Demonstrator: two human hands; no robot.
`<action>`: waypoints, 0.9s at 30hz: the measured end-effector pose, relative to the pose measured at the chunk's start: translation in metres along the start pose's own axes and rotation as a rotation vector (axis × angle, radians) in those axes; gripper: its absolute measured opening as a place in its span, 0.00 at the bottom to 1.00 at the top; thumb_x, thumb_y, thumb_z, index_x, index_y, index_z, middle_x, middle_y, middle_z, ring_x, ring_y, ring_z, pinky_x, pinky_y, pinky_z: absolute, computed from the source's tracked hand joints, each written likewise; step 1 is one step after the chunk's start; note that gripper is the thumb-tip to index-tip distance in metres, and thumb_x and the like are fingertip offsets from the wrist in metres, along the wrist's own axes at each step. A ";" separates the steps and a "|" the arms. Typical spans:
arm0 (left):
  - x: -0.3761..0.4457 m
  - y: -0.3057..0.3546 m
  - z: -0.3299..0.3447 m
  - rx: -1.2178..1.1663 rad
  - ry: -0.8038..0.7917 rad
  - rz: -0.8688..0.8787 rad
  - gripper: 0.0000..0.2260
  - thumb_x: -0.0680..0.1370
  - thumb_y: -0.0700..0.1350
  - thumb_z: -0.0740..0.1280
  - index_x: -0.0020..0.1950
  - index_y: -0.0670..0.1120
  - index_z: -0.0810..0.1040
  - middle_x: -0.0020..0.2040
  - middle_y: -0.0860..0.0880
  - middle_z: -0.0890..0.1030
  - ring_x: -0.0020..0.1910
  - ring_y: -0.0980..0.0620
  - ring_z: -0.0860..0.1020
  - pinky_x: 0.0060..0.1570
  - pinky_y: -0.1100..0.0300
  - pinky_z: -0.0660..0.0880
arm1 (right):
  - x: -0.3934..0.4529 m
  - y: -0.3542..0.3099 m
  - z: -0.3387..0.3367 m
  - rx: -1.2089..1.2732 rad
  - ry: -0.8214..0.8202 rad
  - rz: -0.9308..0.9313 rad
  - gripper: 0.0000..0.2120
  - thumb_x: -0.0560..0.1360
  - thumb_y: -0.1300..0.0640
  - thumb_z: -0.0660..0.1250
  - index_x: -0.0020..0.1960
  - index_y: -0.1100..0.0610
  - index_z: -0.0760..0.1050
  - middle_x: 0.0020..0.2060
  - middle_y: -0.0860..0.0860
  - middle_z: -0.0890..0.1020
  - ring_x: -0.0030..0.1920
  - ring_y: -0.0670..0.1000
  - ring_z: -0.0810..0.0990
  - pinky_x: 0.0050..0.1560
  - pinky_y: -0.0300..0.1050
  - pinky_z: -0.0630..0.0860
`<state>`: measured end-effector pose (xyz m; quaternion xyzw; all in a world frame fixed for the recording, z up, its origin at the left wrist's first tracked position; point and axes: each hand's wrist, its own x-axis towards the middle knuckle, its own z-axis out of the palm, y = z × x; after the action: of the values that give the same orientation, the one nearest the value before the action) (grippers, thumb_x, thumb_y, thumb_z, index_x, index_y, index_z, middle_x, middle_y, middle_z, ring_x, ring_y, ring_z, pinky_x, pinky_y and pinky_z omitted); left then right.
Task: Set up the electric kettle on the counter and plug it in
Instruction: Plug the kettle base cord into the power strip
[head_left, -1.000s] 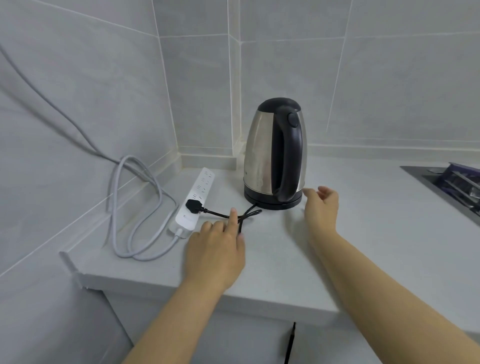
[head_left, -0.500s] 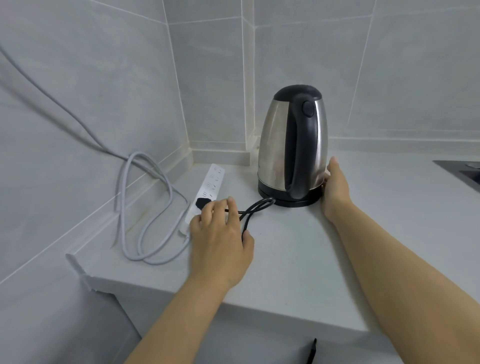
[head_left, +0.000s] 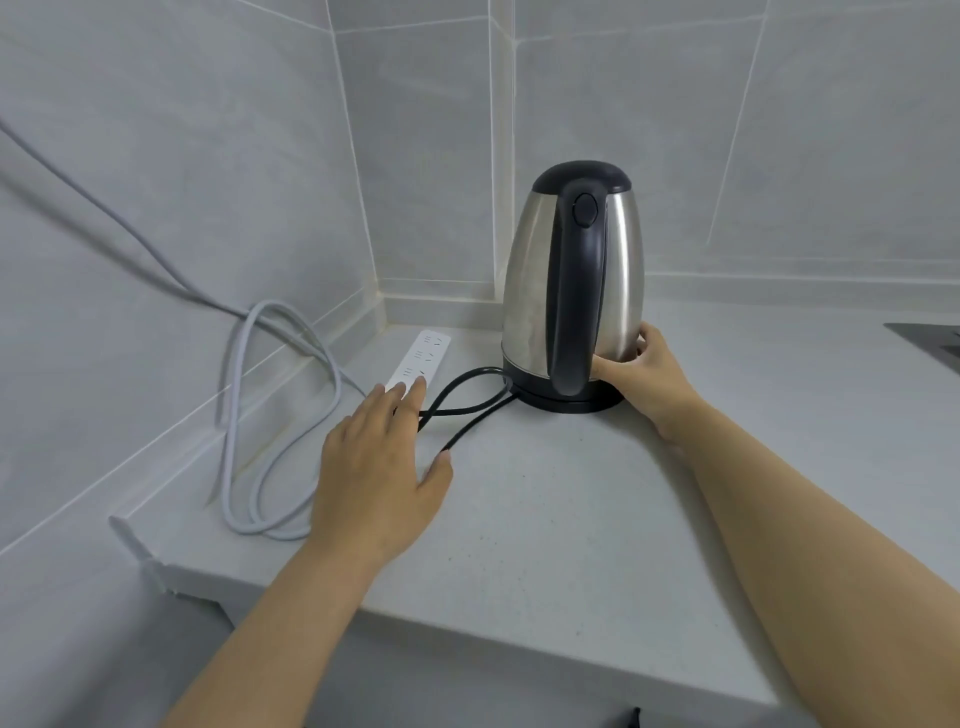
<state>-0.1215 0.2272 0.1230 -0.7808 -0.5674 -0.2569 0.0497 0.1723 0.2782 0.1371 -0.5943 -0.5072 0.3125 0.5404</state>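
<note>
While upright, kettle (head_left: 574, 291): on its base, surface (head_left: 545, 519) corner, tiled walls behind.
Right hand (head_left: 641, 371): fingers curled against kettle's lower body.
Left hand (head_left: 376, 467): fingers straight, covering power strip (head_left: 423, 356) end.

I see the kettle (head_left: 571, 291) standing upright on its round black base (head_left: 566, 400), back near the tiled corner on the pale speckled bench (head_left: 545, 519). Its body is brushed steel with a black domed lid, and a thick black handle faces me with a round button near the top. A black cord (head_left: 467, 395) leaves the base on the left and lies in a loose loop across the bench, running toward the white power strip (head_left: 423, 358). That strip lies flat, angled toward the corner, with several sockets showing. I cannot see the kettle's plug, so I cannot tell if it is seated.
</note>
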 end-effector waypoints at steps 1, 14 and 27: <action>0.001 0.000 -0.001 -0.047 -0.001 -0.009 0.33 0.74 0.56 0.64 0.76 0.51 0.56 0.73 0.51 0.66 0.74 0.49 0.62 0.70 0.47 0.63 | 0.002 0.000 0.000 0.001 -0.008 -0.004 0.41 0.63 0.51 0.80 0.69 0.53 0.63 0.57 0.49 0.79 0.53 0.46 0.80 0.48 0.37 0.74; 0.003 -0.002 -0.001 -0.196 -0.042 -0.069 0.40 0.68 0.52 0.67 0.76 0.57 0.51 0.75 0.56 0.62 0.74 0.52 0.60 0.71 0.47 0.61 | 0.019 -0.007 0.022 -0.017 -0.223 -0.081 0.43 0.60 0.49 0.81 0.69 0.47 0.62 0.57 0.45 0.76 0.55 0.44 0.79 0.54 0.39 0.75; 0.003 -0.002 0.000 -0.225 -0.030 -0.080 0.39 0.67 0.51 0.66 0.76 0.58 0.53 0.73 0.58 0.63 0.73 0.54 0.59 0.71 0.50 0.61 | 0.040 -0.009 0.052 0.010 -0.117 -0.119 0.40 0.66 0.54 0.79 0.71 0.55 0.60 0.57 0.48 0.77 0.50 0.41 0.78 0.43 0.33 0.74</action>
<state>-0.1221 0.2309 0.1239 -0.7620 -0.5663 -0.3089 -0.0568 0.1336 0.3319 0.1418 -0.5411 -0.5706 0.3165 0.5305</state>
